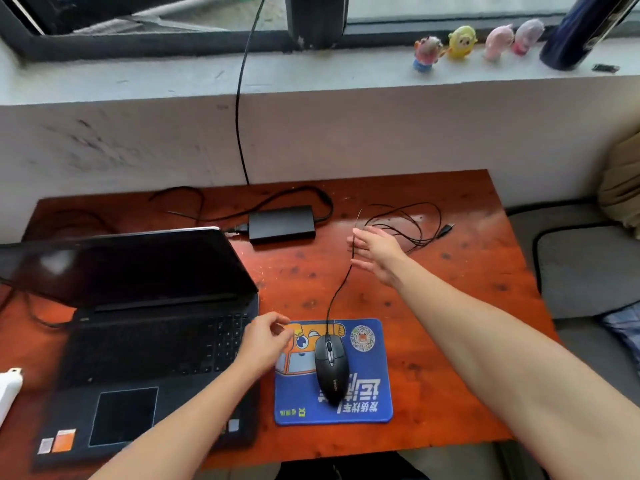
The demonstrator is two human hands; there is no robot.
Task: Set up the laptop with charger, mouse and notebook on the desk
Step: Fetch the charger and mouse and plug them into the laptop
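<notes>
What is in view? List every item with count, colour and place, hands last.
desk: 1, reddish-brown, below the window sill
laptop: 1, black, open, desk's left side
charger brick: 1, black, behind laptop
mouse pad: 1, blue, right of laptop
mouse: 1, black, on mouse pad
mouse cable: 1, black, looped at desk's back right
figurines: 4, mixed colours, window sill
cylinder: 1, dark blue, sill's right end
left hand: 1, fingers curled, at mouse pad's far left corner
right hand: 1, fingers straight, at mouse cable
</notes>
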